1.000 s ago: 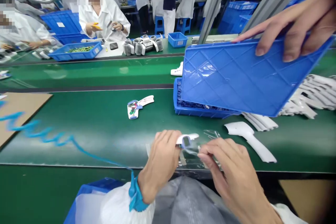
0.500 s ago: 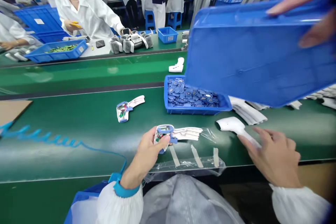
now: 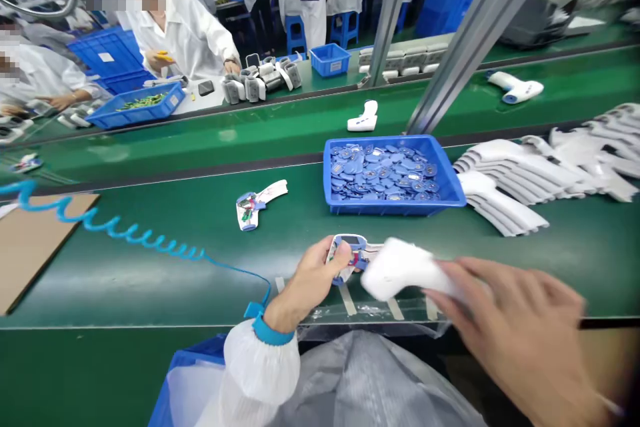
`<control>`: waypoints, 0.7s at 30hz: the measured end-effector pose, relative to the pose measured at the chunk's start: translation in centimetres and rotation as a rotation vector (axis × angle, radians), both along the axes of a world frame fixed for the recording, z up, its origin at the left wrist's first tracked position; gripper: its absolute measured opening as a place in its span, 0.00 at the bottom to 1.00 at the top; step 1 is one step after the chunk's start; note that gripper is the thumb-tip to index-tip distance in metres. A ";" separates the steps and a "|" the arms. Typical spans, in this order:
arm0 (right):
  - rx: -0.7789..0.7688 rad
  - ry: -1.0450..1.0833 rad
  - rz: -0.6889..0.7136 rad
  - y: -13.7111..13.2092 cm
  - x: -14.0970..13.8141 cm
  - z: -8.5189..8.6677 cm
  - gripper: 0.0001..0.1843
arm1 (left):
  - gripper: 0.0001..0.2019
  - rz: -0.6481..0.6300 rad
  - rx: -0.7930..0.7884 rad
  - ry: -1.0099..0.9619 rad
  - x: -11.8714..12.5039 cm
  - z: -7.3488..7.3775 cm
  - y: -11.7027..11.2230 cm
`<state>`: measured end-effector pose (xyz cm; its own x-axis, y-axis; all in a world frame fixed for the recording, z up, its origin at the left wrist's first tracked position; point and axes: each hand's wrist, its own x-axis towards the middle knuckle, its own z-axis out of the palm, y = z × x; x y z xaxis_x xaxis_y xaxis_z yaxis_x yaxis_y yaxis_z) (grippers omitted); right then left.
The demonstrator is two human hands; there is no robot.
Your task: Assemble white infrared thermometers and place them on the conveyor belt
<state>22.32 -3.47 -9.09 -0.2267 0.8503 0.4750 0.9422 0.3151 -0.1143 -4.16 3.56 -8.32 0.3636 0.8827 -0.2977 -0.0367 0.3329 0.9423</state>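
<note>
Thermometer half (image 3: 347,255) in left hand (image 3: 315,280)
Curled fingers clasp it; right hand's (image 3: 510,327) spread, blurred fingers grip a white casing (image 3: 400,271); markings unreadable.

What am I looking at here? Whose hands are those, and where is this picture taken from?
No machine is involved: these are a person's own bare hands, seen from a camera worn on their head and looking down. The left hand holds a small open gun-shaped device, and the right hand holds a white plastic shell next to it. On the green belt are a blue tray of small blue parts and stacks of white shells. Co-workers in white coats work farther back.
</note>
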 end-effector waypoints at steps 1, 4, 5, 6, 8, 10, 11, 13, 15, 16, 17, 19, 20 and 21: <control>0.063 -0.087 0.064 0.4 -1.7 0.6 0.14 | 0.26 -0.004 0.003 -0.013 0.0 0.0 0.0; 0.137 -0.232 0.180 1.5 -4.4 1.7 0.14 | 0.28 -0.040 -0.012 -0.093 -0.1 -0.3 -0.3; 0.140 -0.232 0.191 1.6 -4.5 1.8 0.14 | 0.29 -0.045 -0.023 -0.116 -0.2 -0.4 -0.3; 0.147 -0.224 0.191 1.7 -4.4 1.8 0.14 | 0.29 -0.042 -0.031 -0.133 -0.3 -0.6 -0.4; 0.161 -0.204 0.180 1.5 -3.7 1.3 0.13 | 0.28 -0.019 -0.041 -0.153 -0.7 -0.9 -0.3; 0.161 -0.210 0.192 1.5 -3.0 0.3 0.14 | 0.27 0.018 -0.054 -0.179 -1.1 -1.4 -0.1; 0.151 -0.228 0.212 1.5 -2.8 -0.3 0.14 | 0.28 0.042 -0.061 -0.193 -1.2 -1.5 0.0; 0.110 -0.276 0.258 1.7 -2.9 -1.6 0.13 | 0.29 0.108 -0.075 -0.206 -1.3 -1.8 0.2; 0.079 -0.295 0.255 2.2 -3.6 -2.5 0.13 | 0.29 0.186 -0.084 -0.204 -1.2 -1.7 0.3; 0.072 -0.276 0.236 2.6 -4.1 -2.6 0.13 | 0.29 0.218 -0.091 -0.202 -1.1 -1.7 0.4; 0.067 -0.234 0.215 3.0 -4.8 -2.4 0.13 | 0.29 0.244 -0.099 -0.199 -0.9 -1.5 0.4; 0.064 -0.093 0.194 4.0 -6.6 -1.6 0.10 | 0.29 0.271 -0.118 -0.197 -0.6 -1.2 0.4; 0.064 -0.012 0.204 4.6 -7.7 -1.0 0.08 | 0.30 0.281 -0.121 -0.195 -0.5 -1.1 0.3; 0.066 0.067 0.226 5.2 -8.8 -0.4 0.06 | 0.29 0.290 -0.118 -0.193 -0.4 -0.9 0.3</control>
